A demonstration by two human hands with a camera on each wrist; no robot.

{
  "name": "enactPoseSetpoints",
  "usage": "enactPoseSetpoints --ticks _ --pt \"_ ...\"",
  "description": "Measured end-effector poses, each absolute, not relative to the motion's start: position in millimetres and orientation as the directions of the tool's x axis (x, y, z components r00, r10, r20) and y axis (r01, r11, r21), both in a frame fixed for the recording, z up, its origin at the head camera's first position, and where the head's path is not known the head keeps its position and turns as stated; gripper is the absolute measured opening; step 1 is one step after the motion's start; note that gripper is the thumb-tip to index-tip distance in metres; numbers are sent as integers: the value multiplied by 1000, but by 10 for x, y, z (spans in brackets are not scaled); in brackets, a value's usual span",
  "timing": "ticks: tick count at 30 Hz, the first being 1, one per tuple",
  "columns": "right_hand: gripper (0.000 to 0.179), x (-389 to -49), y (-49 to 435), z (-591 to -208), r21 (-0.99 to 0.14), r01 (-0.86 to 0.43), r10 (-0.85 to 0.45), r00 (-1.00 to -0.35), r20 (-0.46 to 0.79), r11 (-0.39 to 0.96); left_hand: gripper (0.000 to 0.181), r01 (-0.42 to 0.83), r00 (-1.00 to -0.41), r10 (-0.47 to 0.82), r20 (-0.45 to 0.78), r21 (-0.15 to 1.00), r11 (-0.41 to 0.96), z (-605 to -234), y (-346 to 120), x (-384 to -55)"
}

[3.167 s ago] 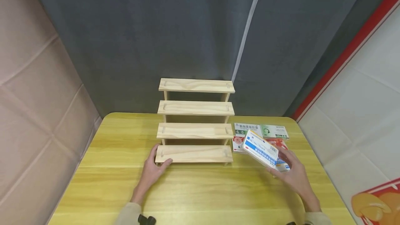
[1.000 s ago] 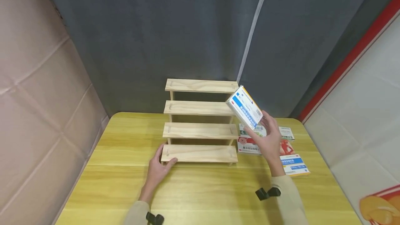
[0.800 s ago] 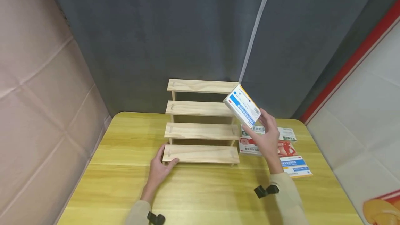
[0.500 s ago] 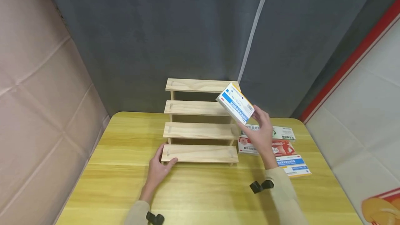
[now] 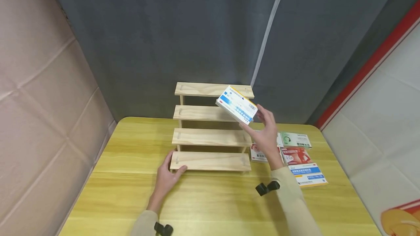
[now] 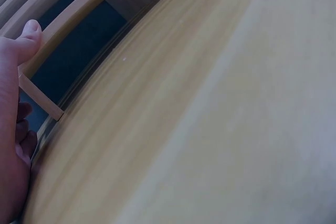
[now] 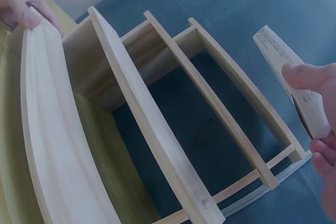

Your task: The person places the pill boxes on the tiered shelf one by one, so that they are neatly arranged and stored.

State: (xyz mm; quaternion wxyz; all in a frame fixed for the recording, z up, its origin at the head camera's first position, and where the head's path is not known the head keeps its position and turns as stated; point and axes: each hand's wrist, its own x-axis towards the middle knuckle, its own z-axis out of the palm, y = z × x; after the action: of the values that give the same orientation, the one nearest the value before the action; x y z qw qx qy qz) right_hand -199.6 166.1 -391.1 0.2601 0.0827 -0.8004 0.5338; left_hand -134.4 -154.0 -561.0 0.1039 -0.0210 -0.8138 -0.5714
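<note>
A stepped wooden rack (image 5: 210, 161) with several tiers stands on the table. My left hand (image 5: 166, 177) grips the left end of its lowest tier, thumb on the front edge; the left wrist view shows the thumb (image 6: 31, 32) against that board. In my right hand (image 5: 266, 134) is a white medicine box (image 5: 237, 104) with blue bands and a yellow edge, pinched between thumb and fingers. The box is tilted and held in front of the upper tiers, hiding part of them. In the right wrist view the box (image 7: 281, 56) is apart from the rack's boards.
Right of the rack lie more medicine boxes: a green-and-white one (image 5: 295, 140), a red one (image 5: 296, 155), a blue-and-white one (image 5: 308, 174) and others partly behind my right arm. A grey curtain (image 5: 157, 46) hangs behind the table (image 5: 124, 177).
My right hand has lifted the medicine box from beside the other boxes and carried it left and up to the rack's upper tiers. My left hand keeps its hold on the lowest tier.
</note>
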Motion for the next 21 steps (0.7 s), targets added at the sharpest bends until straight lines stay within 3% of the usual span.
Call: enactPoseSetpoints --ticks 21 --pt "80 -2382 1639 -4003 -786 -449 80 -846 527 425 83 167 -975 -80 206 924 345 -5545 -1535 -1314"
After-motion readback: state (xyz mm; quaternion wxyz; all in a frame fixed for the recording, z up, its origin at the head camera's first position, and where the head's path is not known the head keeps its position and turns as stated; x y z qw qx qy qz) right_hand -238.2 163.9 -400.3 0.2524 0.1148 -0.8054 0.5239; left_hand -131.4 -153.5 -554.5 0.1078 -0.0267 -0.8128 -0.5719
